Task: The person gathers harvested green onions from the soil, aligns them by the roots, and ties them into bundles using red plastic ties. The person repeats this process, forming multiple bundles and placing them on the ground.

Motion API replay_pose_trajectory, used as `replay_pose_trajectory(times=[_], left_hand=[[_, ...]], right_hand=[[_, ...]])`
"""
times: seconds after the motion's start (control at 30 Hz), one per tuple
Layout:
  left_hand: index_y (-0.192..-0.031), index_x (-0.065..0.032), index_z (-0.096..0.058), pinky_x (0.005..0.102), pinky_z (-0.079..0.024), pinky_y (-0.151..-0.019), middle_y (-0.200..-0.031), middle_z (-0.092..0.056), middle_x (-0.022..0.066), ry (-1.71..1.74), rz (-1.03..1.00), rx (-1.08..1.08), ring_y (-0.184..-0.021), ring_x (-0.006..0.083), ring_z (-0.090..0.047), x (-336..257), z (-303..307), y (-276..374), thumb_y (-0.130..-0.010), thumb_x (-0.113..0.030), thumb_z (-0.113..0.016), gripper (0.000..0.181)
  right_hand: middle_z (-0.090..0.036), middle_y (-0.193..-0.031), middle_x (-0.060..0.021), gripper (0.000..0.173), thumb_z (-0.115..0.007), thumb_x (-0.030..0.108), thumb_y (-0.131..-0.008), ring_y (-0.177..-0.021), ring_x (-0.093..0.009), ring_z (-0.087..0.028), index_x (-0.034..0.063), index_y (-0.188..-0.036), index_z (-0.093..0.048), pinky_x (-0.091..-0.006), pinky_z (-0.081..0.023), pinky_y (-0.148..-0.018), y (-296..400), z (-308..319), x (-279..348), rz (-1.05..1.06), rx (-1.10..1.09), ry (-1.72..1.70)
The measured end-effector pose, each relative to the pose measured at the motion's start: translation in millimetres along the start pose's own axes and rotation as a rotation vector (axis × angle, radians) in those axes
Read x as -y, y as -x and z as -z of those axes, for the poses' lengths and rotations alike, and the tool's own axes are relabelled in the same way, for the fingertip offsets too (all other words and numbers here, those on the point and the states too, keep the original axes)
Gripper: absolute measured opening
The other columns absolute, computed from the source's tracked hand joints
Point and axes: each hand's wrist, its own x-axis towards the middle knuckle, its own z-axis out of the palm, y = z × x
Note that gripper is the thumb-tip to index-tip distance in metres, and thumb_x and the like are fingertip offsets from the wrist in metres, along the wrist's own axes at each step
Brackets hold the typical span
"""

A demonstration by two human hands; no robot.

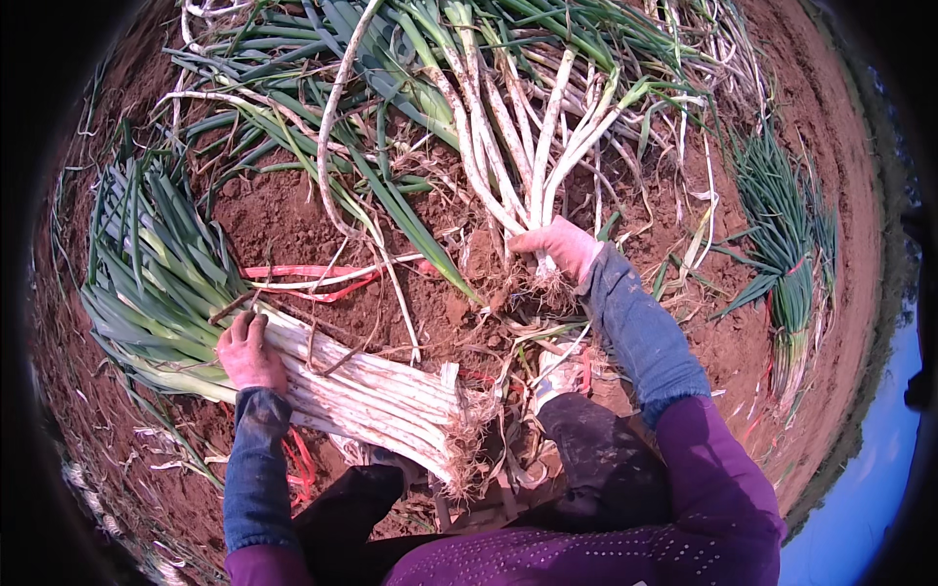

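Observation:
My left hand (251, 353) rests on a thick bundle of long green onions (374, 399), its fingers curled over the stalks where white turns to green. The bundle lies across my lap area, its root ends to the right and its leaves to the left. In front of me, my right hand (558, 245) grips several white green-onion stalks (538, 161) near their roots. Their upper parts spread away from me over a larger pile of green onions (366, 66). A red plastic tie (315, 282) lies on the soil between the hands.
On the right, a tied bundle of green onions (793, 293) lies on the reddish soil. Another red tie (300, 465) is by my left forearm. Loose leaves and dry stalks litter the ground. My shoe (560, 370) is below the right hand.

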Motion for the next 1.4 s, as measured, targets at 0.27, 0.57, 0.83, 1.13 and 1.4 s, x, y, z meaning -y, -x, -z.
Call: replay_pose_trajectory(times=[0.27,0.57,0.83,1.13,1.4], left_hand=[[-0.108,-0.0118,-0.070,0.0474,-0.046,-0.095,-0.121,-0.066,0.0090,-0.020,-0.016,0.031,-0.107,0.0364,-0.059,-3,7,-2,-0.075,-0.001,-0.062,0.035],[-0.098,-0.0125,-0.074,0.0438,-0.051,-0.090,-0.110,-0.069,0.0074,-0.020,-0.002,0.230,-0.101,0.0335,-0.063,7,16,-20,-0.078,-0.001,-0.058,0.029],[-0.151,0.0003,-0.040,0.0365,-0.042,-0.110,-0.142,-0.055,0.0199,1.321,-0.087,0.840,-0.134,0.0272,-0.049,-248,4,-100,-0.073,-0.026,-0.089,0.096],[-0.122,-0.0133,-0.068,0.0444,-0.048,-0.102,-0.118,-0.067,0.0124,0.591,-0.504,0.835,-0.117,0.0336,-0.060,-293,-15,-56,-0.079,-0.026,-0.075,0.045],[-0.139,0.0001,-0.055,0.0405,-0.047,-0.103,-0.126,-0.066,0.0228,0.691,0.699,0.291,-0.116,0.0337,-0.065,-88,-103,-182,-0.087,-0.034,-0.071,0.064]], right_hand=[[-0.073,-0.096,-0.0091,0.041,-0.082,0.024,-0.076,-0.085,-0.018,-0.066,0.0005,-0.108,-0.073,-0.0329,-0.053,-0.080,9,-33,20,0.038,-0.154,0.325],[-0.073,-0.105,-0.0064,0.039,-0.080,0.016,-0.083,-0.088,-0.011,-0.065,0.0018,-0.118,-0.071,-0.0261,-0.051,-0.078,46,-10,56,0.249,0.199,-0.268],[-0.073,-0.085,-0.0091,0.020,-0.076,0.011,-0.084,-0.072,-0.017,-0.070,-0.0030,-0.098,-0.072,-0.0309,-0.057,-0.069,47,-17,27,0.133,0.119,-0.369],[-0.070,-0.097,-0.0182,0.048,-0.065,0.009,-0.084,-0.072,-0.022,-0.070,-0.0090,-0.127,-0.054,-0.0351,-0.059,-0.066,143,29,126,0.339,-0.016,-0.497],[-0.070,-0.086,-0.0023,0.030,-0.082,0.012,-0.079,-0.079,-0.013,-0.064,0.0000,-0.104,-0.072,-0.0293,-0.051,-0.074,54,-4,-34,0.007,0.177,-0.244]])
